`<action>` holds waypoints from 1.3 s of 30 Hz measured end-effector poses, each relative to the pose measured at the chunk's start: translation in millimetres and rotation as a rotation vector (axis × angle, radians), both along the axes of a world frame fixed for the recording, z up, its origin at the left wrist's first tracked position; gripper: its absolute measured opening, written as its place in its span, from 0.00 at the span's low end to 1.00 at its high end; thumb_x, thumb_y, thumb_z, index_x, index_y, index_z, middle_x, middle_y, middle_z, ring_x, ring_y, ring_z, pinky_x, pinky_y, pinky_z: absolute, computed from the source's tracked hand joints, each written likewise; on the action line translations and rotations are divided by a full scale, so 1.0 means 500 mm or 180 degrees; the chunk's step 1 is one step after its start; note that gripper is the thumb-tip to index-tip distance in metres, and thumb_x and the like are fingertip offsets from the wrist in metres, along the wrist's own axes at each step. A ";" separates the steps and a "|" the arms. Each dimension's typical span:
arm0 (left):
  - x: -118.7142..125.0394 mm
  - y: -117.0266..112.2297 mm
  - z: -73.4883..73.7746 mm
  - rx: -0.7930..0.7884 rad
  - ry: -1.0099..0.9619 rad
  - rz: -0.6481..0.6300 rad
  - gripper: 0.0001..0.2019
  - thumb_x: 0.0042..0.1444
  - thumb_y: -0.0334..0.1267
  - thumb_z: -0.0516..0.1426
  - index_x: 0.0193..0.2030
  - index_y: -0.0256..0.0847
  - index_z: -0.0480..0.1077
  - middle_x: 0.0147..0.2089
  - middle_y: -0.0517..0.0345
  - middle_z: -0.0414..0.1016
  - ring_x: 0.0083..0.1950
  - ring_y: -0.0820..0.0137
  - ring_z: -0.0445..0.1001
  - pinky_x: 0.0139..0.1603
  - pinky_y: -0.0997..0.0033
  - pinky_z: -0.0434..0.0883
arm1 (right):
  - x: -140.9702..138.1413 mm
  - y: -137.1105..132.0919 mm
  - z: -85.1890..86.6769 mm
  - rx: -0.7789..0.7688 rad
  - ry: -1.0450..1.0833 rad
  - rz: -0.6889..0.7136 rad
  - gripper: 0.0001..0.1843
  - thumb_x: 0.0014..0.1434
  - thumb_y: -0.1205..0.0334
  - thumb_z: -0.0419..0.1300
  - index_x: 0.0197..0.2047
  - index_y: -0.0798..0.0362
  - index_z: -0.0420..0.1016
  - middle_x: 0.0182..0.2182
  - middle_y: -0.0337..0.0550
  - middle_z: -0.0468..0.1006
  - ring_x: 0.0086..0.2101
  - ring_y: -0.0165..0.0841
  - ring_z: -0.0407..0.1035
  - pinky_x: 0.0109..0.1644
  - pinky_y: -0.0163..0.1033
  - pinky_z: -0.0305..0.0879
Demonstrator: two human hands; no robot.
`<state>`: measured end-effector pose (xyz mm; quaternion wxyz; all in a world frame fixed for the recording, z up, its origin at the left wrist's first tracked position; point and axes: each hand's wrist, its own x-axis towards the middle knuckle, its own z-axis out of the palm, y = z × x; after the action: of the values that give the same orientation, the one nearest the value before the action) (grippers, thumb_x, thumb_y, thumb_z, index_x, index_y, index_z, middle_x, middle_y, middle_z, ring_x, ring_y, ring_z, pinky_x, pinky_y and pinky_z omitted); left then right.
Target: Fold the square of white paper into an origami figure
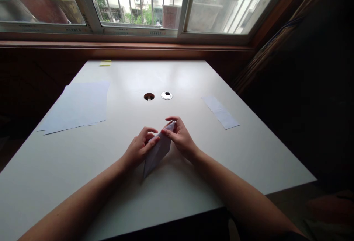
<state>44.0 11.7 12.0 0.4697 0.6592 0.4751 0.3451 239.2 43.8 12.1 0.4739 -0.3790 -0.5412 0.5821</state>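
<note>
A folded sheet of white paper point(159, 155) is held tilted between both hands, over the near middle of the table. My left hand point(141, 146) pinches its upper left edge, thumb on the face toward me and fingers behind. Near the paper's upper right corner, my right hand point(181, 136) grips it with the thumb in front; its index finger curves over the top. The lower tip of the paper points down toward the tabletop, and whether it touches I cannot tell. Some fingers of both hands are hidden behind the paper.
Several white sheets point(80, 104) lie at the left of the white table point(124, 204). A torn paper strip point(221, 112) lies on the right. Toward the back are a round cable hole point(149, 96), its loose cover point(166, 95) and yellow sticky notes point(105, 63). Beyond stands a window point(138, 1).
</note>
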 end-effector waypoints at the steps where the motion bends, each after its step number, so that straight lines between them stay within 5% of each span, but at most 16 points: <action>1: 0.000 0.001 0.004 -0.0051 0.0148 -0.0070 0.16 0.65 0.52 0.52 0.49 0.43 0.66 0.32 0.62 0.73 0.30 0.71 0.69 0.30 0.75 0.62 | 0.001 0.001 0.001 -0.0033 0.0060 0.0008 0.25 0.55 0.53 0.68 0.53 0.47 0.64 0.33 0.36 0.76 0.33 0.31 0.69 0.38 0.36 0.66; 9: 0.003 0.002 0.009 0.0024 0.0611 0.0100 0.19 0.64 0.55 0.52 0.33 0.41 0.67 0.27 0.62 0.69 0.29 0.70 0.66 0.29 0.74 0.60 | 0.003 0.009 -0.003 -0.0341 0.0451 0.0094 0.29 0.54 0.54 0.70 0.55 0.47 0.63 0.33 0.37 0.79 0.34 0.32 0.73 0.39 0.37 0.67; 16: 0.001 0.002 0.014 -0.0051 0.0495 0.0315 0.18 0.62 0.55 0.54 0.35 0.41 0.69 0.28 0.61 0.72 0.31 0.69 0.69 0.30 0.74 0.62 | 0.008 0.016 -0.010 -0.0510 0.0498 0.0033 0.31 0.51 0.53 0.72 0.54 0.47 0.64 0.32 0.38 0.80 0.34 0.33 0.75 0.42 0.39 0.69; 23: -0.014 0.011 -0.006 -0.0326 -0.0086 0.0393 0.21 0.61 0.55 0.56 0.51 0.41 0.66 0.29 0.61 0.76 0.26 0.71 0.71 0.25 0.77 0.63 | 0.013 0.019 -0.009 -0.0605 0.0638 -0.0270 0.30 0.49 0.54 0.73 0.51 0.49 0.65 0.29 0.35 0.77 0.31 0.30 0.72 0.36 0.35 0.68; 27: -0.011 0.008 0.003 -0.0740 -0.0471 0.0273 0.27 0.60 0.57 0.58 0.58 0.43 0.60 0.36 0.57 0.79 0.30 0.67 0.79 0.27 0.73 0.72 | 0.020 0.025 -0.007 -0.0672 0.0703 -0.0527 0.30 0.48 0.54 0.73 0.51 0.48 0.66 0.30 0.35 0.77 0.32 0.30 0.72 0.38 0.36 0.69; 30: -0.007 0.005 0.012 -0.1016 -0.0483 0.0119 0.27 0.57 0.57 0.60 0.56 0.43 0.60 0.40 0.54 0.80 0.31 0.62 0.82 0.27 0.68 0.76 | 0.025 0.031 -0.009 -0.0673 0.0771 -0.0624 0.31 0.49 0.54 0.73 0.52 0.47 0.65 0.32 0.35 0.78 0.34 0.31 0.73 0.41 0.37 0.70; 39: -0.009 0.003 0.014 -0.0864 -0.0431 0.0118 0.16 0.61 0.50 0.59 0.44 0.39 0.66 0.40 0.52 0.80 0.36 0.60 0.83 0.24 0.75 0.72 | 0.028 0.031 -0.006 -0.0756 0.0894 -0.0645 0.33 0.49 0.56 0.73 0.54 0.47 0.64 0.32 0.35 0.79 0.36 0.31 0.74 0.43 0.37 0.71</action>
<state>39.6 13.4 19.1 0.5791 0.5559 0.4967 0.3300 253.5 59.4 9.1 0.5528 -0.3998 -0.3565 0.6383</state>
